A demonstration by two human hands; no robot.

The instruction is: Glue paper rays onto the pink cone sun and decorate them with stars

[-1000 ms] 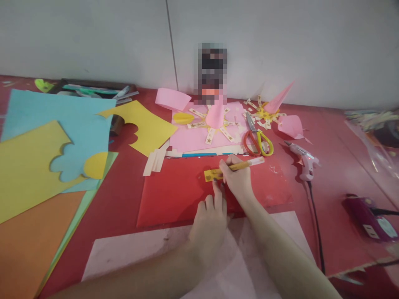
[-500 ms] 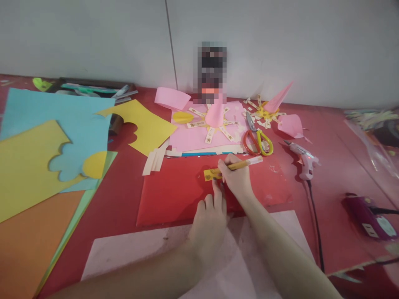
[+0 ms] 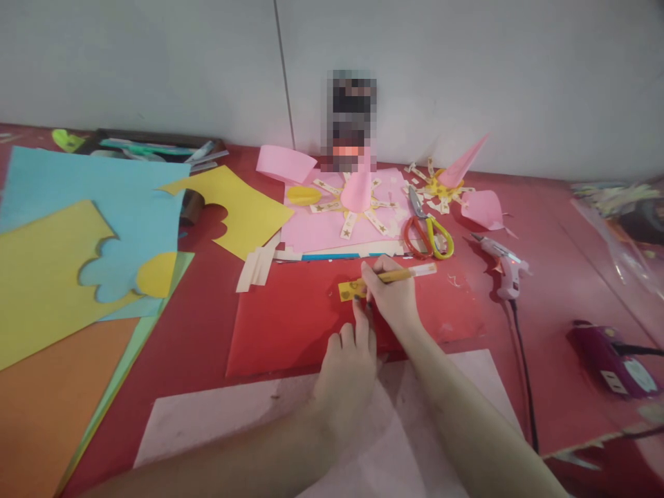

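My right hand (image 3: 393, 299) is closed around a yellow-brown pen (image 3: 397, 274) with a clear end, its tip down at a small yellow strip (image 3: 346, 291) with dark marks. The strip lies on a red sheet (image 3: 290, 325). My left hand (image 3: 348, 356) reaches in from below, forefinger stretched out and pressing the strip's lower edge, the other fingers partly bent. My right fingers cover the strip's right end and the pen tip.
Behind the hands are scissors (image 3: 428, 235), pale strips (image 3: 256, 268) and a pink paper cone (image 3: 357, 191). A pink glue gun (image 3: 505, 263) with a black cord lies to the right, near a purple box (image 3: 612, 360). Coloured sheets (image 3: 46, 290) spread over the left side.
Both hands stay almost in place over the yellow strip. The pen shifts only very slightly, and the whole view drifts a few pixels left.
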